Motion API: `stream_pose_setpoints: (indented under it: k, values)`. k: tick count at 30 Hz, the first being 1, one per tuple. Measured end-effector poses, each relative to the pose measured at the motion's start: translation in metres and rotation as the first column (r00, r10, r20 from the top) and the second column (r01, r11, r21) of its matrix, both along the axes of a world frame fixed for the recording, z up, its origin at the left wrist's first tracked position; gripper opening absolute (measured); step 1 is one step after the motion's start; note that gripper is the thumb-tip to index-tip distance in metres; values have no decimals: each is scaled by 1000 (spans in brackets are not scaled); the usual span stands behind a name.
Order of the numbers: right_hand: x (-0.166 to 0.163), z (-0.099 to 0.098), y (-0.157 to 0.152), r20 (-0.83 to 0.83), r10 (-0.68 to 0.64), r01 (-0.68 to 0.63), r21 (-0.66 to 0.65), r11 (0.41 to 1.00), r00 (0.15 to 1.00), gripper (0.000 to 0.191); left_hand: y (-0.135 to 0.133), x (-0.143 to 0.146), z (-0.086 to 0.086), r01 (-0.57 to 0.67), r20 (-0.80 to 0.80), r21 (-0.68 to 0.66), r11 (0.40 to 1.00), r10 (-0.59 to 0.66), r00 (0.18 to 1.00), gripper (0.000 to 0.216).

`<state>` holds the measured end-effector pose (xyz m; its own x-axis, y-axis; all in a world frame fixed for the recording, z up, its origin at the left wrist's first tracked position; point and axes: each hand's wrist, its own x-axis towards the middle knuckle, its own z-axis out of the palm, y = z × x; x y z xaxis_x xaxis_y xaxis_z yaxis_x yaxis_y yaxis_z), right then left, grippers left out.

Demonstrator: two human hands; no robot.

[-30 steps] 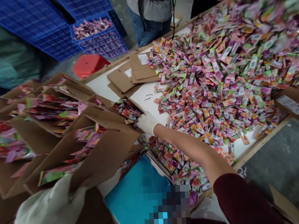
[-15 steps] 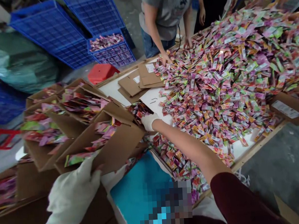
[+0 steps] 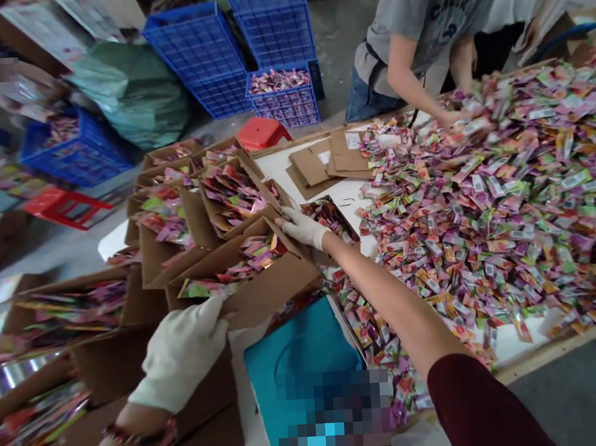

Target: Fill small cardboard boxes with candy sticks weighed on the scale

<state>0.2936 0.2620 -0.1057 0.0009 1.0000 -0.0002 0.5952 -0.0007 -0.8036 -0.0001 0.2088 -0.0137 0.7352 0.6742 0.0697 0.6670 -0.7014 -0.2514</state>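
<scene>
A brown cardboard box [image 3: 276,284] filled with small, colourful wrapped packets [image 3: 252,255] stands in front of me between my two hands. My left hand [image 3: 187,352], in a white glove with bare fingertips, is closed over its near left edge. At its far right corner my right hand [image 3: 304,228], gloved alike, grips the edge with its fingers over the cardboard. Just beyond my right hand is a smaller open box [image 3: 330,220] of packets, partly hidden by the hand and wrist.
Other filled boxes [image 3: 202,218] crowd the left. A large heap of packets [image 3: 502,212] covers the right of the table. Flattened cartons [image 3: 319,162] lie at the back, near a red stool [image 3: 262,133] and blue crates [image 3: 204,55]. A teal board [image 3: 303,362] lies near me. A co-worker's hands [image 3: 465,124] reach into the heap.
My right hand has left the smaller box and moved left onto the larger box's corner. My left hand keeps its hold. The view has swung left, and the co-worker's hands have moved within the heap.
</scene>
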Motion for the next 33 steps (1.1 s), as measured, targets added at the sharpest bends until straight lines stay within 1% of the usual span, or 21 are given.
stream_pose_setpoints:
  k: [2, 4, 6, 8, 11, 14, 16, 19, 21, 22, 24, 26, 27, 28, 29, 30, 31, 33]
  values:
    - [4, 4, -11, 46, -24, 25, -31, 999, 999, 57, -5, -3, -5, 44, 19, 15, 999, -45, 999, 32]
    - [9, 8, -22, 128, -66, 77, -85, 993, 990, 63, -9, -4, -7, 65, 46, 8, 998, -66, 997, 31]
    - [13, 9, -32, 208, -96, 127, -145, 981, 973, 64, -12, -5, -7, 84, 85, 9, 996, -84, 993, 31]
    - [14, 7, -45, 261, -107, 164, -207, 964, 959, 60, -14, -7, -8, 100, 123, 37, 994, -104, 987, 31]
    - [9, 1, -65, 347, -95, 214, -322, 922, 933, 48, -16, -7, -8, 120, 175, 105, 987, -137, 975, 30]
    - [4, 3, -81, 421, -64, 246, -392, 887, 905, 39, -22, -5, -1, 138, 231, 145, 980, -169, 958, 30]
    - [8, 14, -90, 467, -49, 259, -397, 881, 883, 38, -29, -5, 7, 124, 277, 155, 980, -164, 947, 30]
    - [28, 40, -111, 541, -30, 272, -373, 887, 840, 42, -42, -11, 16, 65, 373, 114, 991, -104, 922, 32]
    - [47, 61, -140, 586, -6, 272, -366, 890, 810, 40, -49, -17, 17, 21, 447, 40, 999, -36, 894, 35]
    - [57, 72, -160, 608, 13, 266, -367, 891, 794, 36, -53, -20, 16, 5, 476, -4, 1000, -3, 879, 35]
    - [72, 93, -210, 654, 67, 236, -365, 901, 754, 27, -59, -24, 14, -16, 517, -78, 997, 54, 854, 36]
    - [80, 111, -268, 730, 149, 143, -322, 936, 667, 19, -66, -29, 14, -32, 562, -113, 993, 90, 822, 37]
    - [79, 117, -295, 763, 166, 100, -289, 952, 625, 16, -70, -31, 15, -41, 592, -113, 993, 101, 799, 38]
    - [74, 122, -318, 775, 191, 12, -248, 969, 602, 14, -76, -35, 16, -52, 625, -107, 993, 108, 773, 39]
    - [66, 123, -336, 775, 208, -73, -206, 976, 597, 13, -82, -38, 18, -61, 657, -99, 993, 111, 745, 40]
    - [54, 122, -348, 762, 231, -159, -169, 973, 605, 13, -90, -42, 19, -66, 685, -96, 993, 114, 720, 41]
    - [38, 117, -352, 741, 266, -240, -145, 960, 617, 14, -98, -47, 19, -69, 708, -99, 993, 119, 697, 41]
    - [1, 100, -343, 697, 359, -358, -155, 921, 621, 20, -118, -58, 16, -80, 738, -130, 988, 150, 658, 40]
